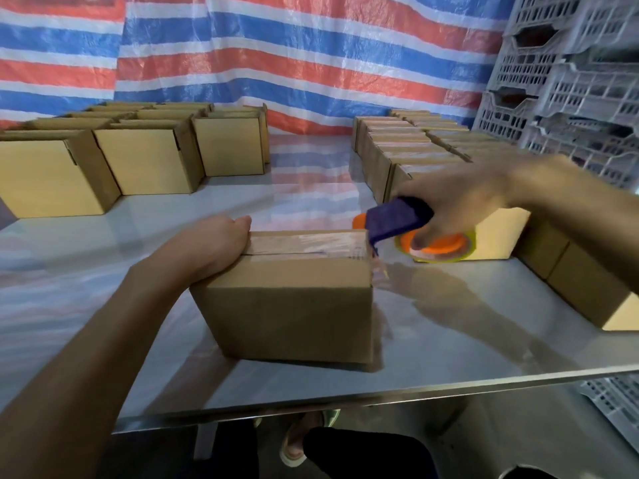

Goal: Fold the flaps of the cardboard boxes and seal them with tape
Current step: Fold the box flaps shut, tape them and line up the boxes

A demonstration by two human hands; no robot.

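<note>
Head view: we see one closed box standing near the front edge of the steel table, about midway along it.
Tape: a clear strip runs along the top seam and turns over the box's right top edge.
Left hand: our left hand lies on the left end of the box top, fingers bent over its far edge, holding it down.
Right hand: our right hand is clamped round the tape dispenser, just off the box's right end. Motion blur leaves us unsure whether the tape is cut.
Step in hand: we judge it to be finishing the strip down the right side.
Doing it well: we should hold the box down so it cannot slide. We draw the dispenser down the side wall, tip the blade in for a clean cut, then rub the tail flat.
Risk: a short or wrinkled tail may lift.
Other stock: open boxes stand toward the far left corner, and taped boxes line the right edge.
</note>
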